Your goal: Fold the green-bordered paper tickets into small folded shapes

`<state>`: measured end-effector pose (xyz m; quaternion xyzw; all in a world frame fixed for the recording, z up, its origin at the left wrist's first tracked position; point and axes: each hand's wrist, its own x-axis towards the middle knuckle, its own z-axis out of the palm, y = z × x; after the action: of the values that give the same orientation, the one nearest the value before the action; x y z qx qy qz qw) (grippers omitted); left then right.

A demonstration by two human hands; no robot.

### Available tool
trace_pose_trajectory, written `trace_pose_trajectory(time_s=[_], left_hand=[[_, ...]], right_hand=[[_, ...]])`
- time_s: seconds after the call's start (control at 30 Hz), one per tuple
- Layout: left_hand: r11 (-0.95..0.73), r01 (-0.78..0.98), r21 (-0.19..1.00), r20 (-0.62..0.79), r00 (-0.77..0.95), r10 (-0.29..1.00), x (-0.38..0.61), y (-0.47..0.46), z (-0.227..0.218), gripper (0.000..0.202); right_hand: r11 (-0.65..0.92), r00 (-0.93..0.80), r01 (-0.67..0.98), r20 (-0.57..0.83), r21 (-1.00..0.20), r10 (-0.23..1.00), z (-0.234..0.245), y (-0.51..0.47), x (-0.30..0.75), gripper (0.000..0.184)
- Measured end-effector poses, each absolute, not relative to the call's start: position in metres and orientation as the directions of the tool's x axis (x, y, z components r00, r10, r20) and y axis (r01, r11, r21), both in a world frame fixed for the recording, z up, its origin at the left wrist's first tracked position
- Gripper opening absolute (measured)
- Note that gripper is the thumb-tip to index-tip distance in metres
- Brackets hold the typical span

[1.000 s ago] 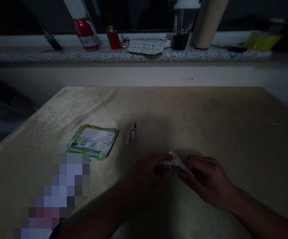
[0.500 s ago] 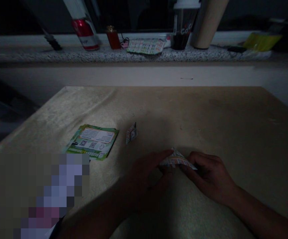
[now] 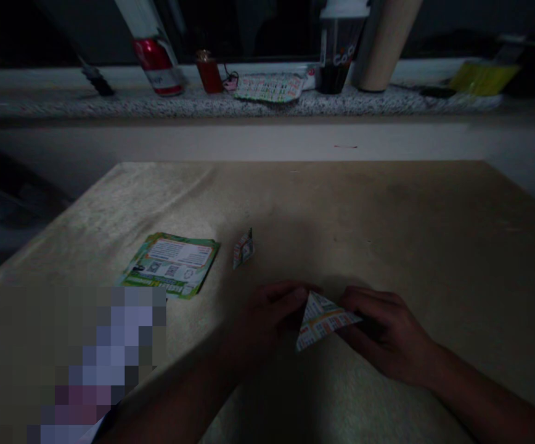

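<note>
A printed paper folded into a triangle (image 3: 323,319) is between my hands, just above the near middle of the table. My right hand (image 3: 385,330) pinches its right corner between thumb and curled fingers. Closed at its upper left edge is my left hand (image 3: 274,314), with the thumb by the top point and the fingers partly hidden behind the paper. The lower left corner hangs free. Farther off, a small folded paper piece (image 3: 243,250) stands on the table. Left of it lies a stack of green and white printed leaflets (image 3: 179,259).
The table (image 3: 424,216) ends at a white wall. On the granite sill (image 3: 193,108) stand a red can (image 3: 156,65), an amber bottle (image 3: 209,73), a dark cup (image 3: 336,55) and a tan cylinder (image 3: 385,46). A patterned packet (image 3: 270,87) lies among them. The lower left is pixelated.
The folded paper has turned, so its triangular face now shows and one corner points down toward me. My left thumb has moved from below the paper to its upper left edge.
</note>
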<state>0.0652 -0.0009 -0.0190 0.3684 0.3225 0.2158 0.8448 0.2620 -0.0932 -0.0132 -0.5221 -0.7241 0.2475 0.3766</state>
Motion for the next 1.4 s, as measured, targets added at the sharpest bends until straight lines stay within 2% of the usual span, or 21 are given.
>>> trace_pose_trajectory(time_s=[0.17, 0.37, 0.57, 0.77, 0.9, 1.03, 1.13, 1.23, 1.4], left_hand=[[0.687, -0.14, 0.713, -0.421, 0.698, 0.58, 0.065, -0.001, -0.02, 0.021], [0.702, -0.211, 0.681, -0.387, 0.709, 0.589, 0.065, -0.001, -0.022, 0.017], [0.621, -0.168, 0.766, -0.388, 0.649, 0.655, 0.068, -0.003, -0.021, 0.023], [0.488, -0.151, 0.859, -0.293, 0.638, 0.712, 0.069, -0.01, -0.024, 0.027], [0.403, -0.102, 0.909, -0.245, 0.652, 0.717, 0.068, -0.013, -0.025, 0.023], [0.398, -0.109, 0.911, -0.22, 0.688, 0.692, 0.066, -0.014, -0.022, 0.018], [0.444, -0.135, 0.886, -0.209, 0.739, 0.641, 0.064, -0.014, -0.017, 0.015], [0.462, -0.121, 0.879, -0.214, 0.766, 0.607, 0.063, -0.014, -0.011, 0.016], [0.384, -0.057, 0.922, -0.208, 0.762, 0.613, 0.062, -0.013, -0.007, 0.017]], right_hand=[[0.326, -0.175, 0.564, 0.277, -0.759, 0.945, -0.012, -0.093, 0.262, 0.01], [0.268, -0.086, 0.57, 0.269, -0.777, 0.959, -0.015, -0.092, 0.263, 0.002], [0.254, -0.017, 0.545, 0.293, -0.799, 0.956, -0.016, -0.092, 0.26, 0.005], [0.231, 0.114, 0.527, 0.338, -0.818, 0.934, -0.022, -0.094, 0.259, 0.024], [0.244, 0.123, 0.516, 0.353, -0.821, 0.928, -0.027, -0.095, 0.258, 0.029], [0.242, 0.163, 0.502, 0.365, -0.831, 0.917, -0.026, -0.096, 0.256, 0.034], [0.227, 0.165, 0.421, 0.32, -0.878, 0.933, -0.025, -0.096, 0.253, 0.039], [0.182, 0.147, 0.256, 0.224, -0.949, 0.963, -0.025, -0.097, 0.252, 0.046], [0.102, 0.128, 0.054, 0.108, -0.993, 0.986, -0.028, -0.099, 0.251, 0.055]])
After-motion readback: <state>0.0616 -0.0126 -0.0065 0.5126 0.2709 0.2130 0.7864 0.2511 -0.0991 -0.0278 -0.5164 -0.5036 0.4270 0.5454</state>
